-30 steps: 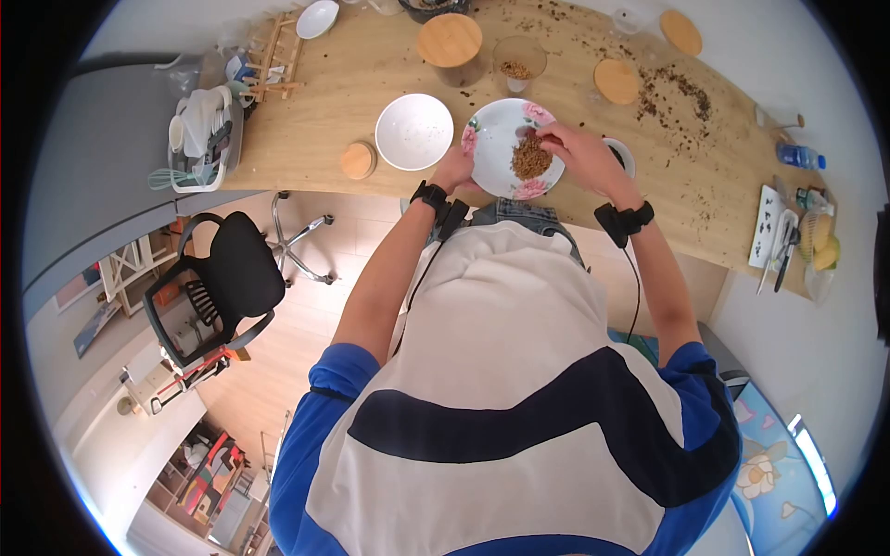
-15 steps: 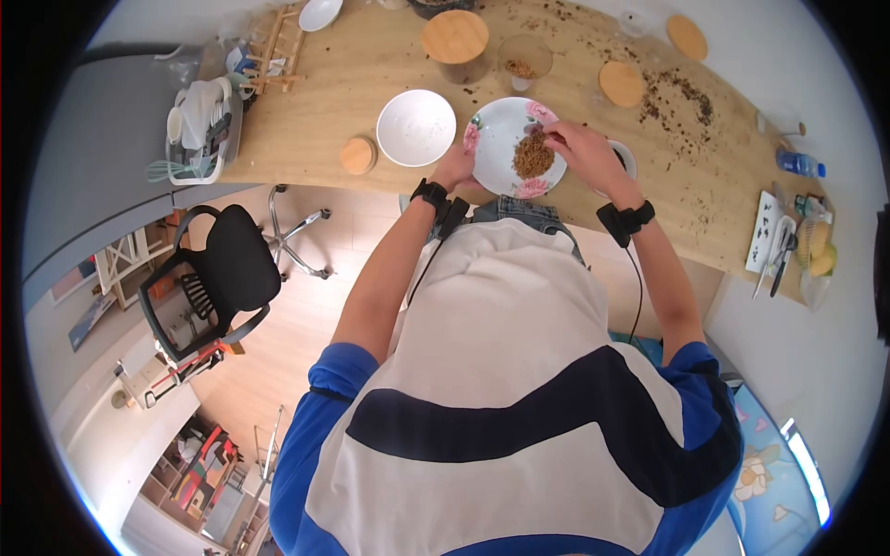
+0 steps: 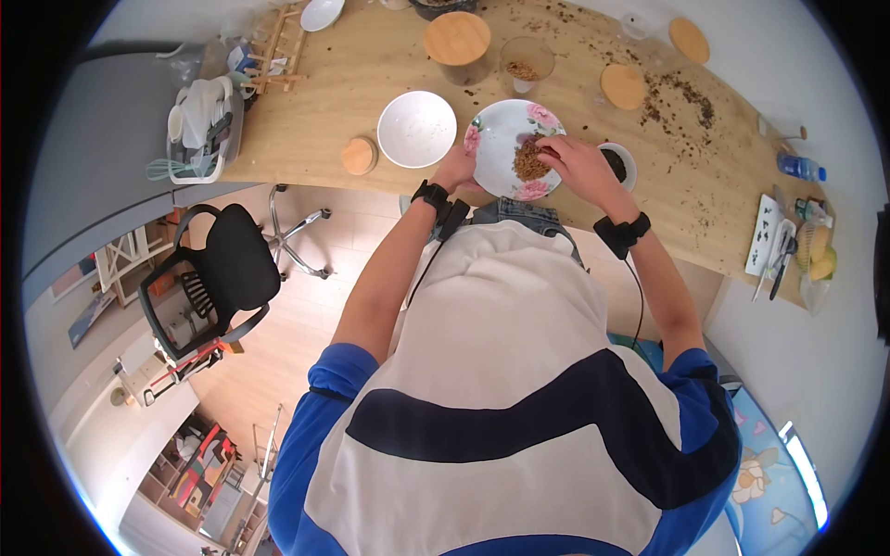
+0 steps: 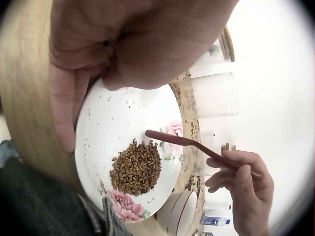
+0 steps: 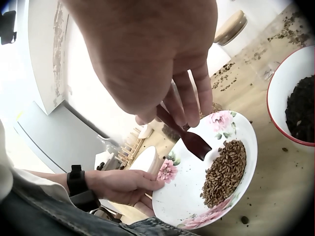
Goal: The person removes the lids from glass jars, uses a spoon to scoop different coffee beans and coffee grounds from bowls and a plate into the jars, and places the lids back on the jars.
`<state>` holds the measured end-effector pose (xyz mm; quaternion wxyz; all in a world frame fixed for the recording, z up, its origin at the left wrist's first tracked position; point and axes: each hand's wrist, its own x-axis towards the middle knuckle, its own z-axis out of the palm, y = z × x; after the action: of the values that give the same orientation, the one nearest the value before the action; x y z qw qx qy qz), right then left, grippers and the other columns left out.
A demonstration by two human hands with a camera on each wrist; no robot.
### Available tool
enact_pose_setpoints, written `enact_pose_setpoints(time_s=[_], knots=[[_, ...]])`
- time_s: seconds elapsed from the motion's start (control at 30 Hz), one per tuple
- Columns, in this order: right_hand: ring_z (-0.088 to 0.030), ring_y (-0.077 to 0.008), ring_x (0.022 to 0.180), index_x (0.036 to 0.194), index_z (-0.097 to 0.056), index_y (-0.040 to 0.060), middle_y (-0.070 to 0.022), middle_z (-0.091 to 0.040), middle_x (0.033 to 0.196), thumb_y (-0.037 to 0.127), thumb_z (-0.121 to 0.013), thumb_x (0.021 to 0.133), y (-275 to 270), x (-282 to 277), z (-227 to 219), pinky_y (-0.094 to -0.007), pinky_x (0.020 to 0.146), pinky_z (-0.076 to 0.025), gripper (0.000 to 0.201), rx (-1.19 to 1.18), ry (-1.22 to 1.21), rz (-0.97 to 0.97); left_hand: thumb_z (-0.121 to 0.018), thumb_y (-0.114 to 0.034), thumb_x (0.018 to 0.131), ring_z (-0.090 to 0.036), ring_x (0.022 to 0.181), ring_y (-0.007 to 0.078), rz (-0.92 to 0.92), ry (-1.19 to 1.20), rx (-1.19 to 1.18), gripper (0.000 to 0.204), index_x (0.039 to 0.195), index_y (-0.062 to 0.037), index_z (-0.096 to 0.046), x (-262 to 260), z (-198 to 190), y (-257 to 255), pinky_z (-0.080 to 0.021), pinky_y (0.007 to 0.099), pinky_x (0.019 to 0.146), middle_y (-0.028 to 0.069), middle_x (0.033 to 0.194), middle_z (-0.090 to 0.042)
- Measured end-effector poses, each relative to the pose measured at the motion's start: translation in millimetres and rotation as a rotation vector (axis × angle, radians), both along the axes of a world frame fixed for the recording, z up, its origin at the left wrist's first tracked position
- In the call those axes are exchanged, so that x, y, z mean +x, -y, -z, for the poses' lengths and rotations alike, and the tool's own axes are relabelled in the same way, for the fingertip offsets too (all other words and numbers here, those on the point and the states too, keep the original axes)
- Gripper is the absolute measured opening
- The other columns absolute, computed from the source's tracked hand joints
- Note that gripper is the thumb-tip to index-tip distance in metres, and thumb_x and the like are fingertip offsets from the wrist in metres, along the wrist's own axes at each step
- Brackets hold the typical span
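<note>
My left hand (image 3: 452,170) grips the left rim of a white plate (image 3: 494,159) with pink flowers, its thumb over the edge. A heap of brown, seed-like grains (image 5: 224,172) lies on the plate's right side, and tiny dark specks are scattered around it. My right hand (image 3: 584,171) holds a small reddish-brown spoon (image 5: 196,145) by its handle. The spoon's head is over the plate beside the heap, and no grains show on it in the right wrist view. In the left wrist view the plate is tilted.
A red-rimmed white bowl (image 5: 274,96) of dark, soil-like material stands right of the plate. Left of it are a white bowl (image 3: 416,130) and a wooden lid (image 3: 358,157). Behind stand a wood-lidded jar (image 3: 457,42) and a clear cup (image 3: 527,65) with grains. Dark crumbs litter the back right.
My right hand has shifted a little toward my body, uncovering more of the bowl of dark material. My left hand still holds the plate in nearly the same place.
</note>
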<state>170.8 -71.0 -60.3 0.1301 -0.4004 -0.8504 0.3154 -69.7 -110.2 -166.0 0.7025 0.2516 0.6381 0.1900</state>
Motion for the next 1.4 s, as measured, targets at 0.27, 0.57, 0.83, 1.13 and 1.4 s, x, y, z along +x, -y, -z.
enact_pose_setpoints(time_s=[0.27, 0.57, 0.83, 1.13, 1.4], knots=[[-0.058, -0.0284, 0.080, 0.097, -0.056, 0.0079, -0.0105, -0.062, 0.087, 0.025, -0.054, 0.086, -13, 5, -8, -0.0370, 0.068, -0.046, 0.021, -0.021, -0.056, 0.116, -0.034, -0.039, 0.094, -0.066, 0.074, 0.0279, 0.004, -0.015, -0.027, 0.053, 0.111, 0.0079, -0.050, 1, -6, -1, -0.059, 0.0355, 0.059, 0.0192, 0.098, -0.061], [-0.058, -0.0272, 0.078, 0.097, -0.058, 0.0121, -0.0093, -0.062, 0.083, 0.026, -0.054, 0.086, -19, 9, -2, -0.0363, 0.067, -0.046, 0.019, 0.019, 0.040, 0.109, -0.034, -0.035, 0.095, -0.065, 0.077, 0.0288, 0.010, -0.023, 0.002, 0.049, 0.113, 0.0077, -0.049, 0, 2, 0, -0.059, 0.0360, 0.060, 0.0197, 0.101, -0.060], [-0.058, -0.0275, 0.081, 0.095, -0.058, 0.0113, -0.0085, -0.062, 0.086, 0.027, -0.055, 0.085, -17, 5, 4, -0.0366, 0.069, -0.046, 0.019, 0.056, 0.005, 0.008, -0.036, -0.044, 0.093, -0.065, 0.076, 0.0276, 0.011, -0.009, -0.007, 0.055, 0.111, 0.0062, -0.051, 0, -3, 0, -0.058, 0.0350, 0.059, 0.0176, 0.099, -0.061], [-0.056, -0.0277, 0.084, 0.098, -0.058, 0.0100, -0.0083, -0.061, 0.089, 0.022, -0.056, 0.084, -14, 2, 0, -0.0358, 0.072, -0.045, 0.018, 0.071, 0.006, -0.073, -0.035, -0.052, 0.090, -0.066, 0.075, 0.0272, -0.003, 0.025, -0.035, 0.064, 0.114, 0.0054, -0.050, 1, -12, -1, -0.058, 0.0349, 0.060, 0.0169, 0.098, -0.061], [-0.057, -0.0279, 0.080, 0.095, -0.058, 0.0092, -0.0084, -0.062, 0.085, 0.022, -0.057, 0.084, -13, 4, -2, -0.0361, 0.070, -0.045, 0.017, 0.107, -0.018, -0.116, -0.037, -0.049, 0.091, -0.065, 0.078, 0.0263, 0.007, -0.114, 0.255, 0.063, 0.118, 0.0063, -0.046, 0, 21, 5, -0.058, 0.0345, 0.060, 0.0181, 0.105, -0.057]])
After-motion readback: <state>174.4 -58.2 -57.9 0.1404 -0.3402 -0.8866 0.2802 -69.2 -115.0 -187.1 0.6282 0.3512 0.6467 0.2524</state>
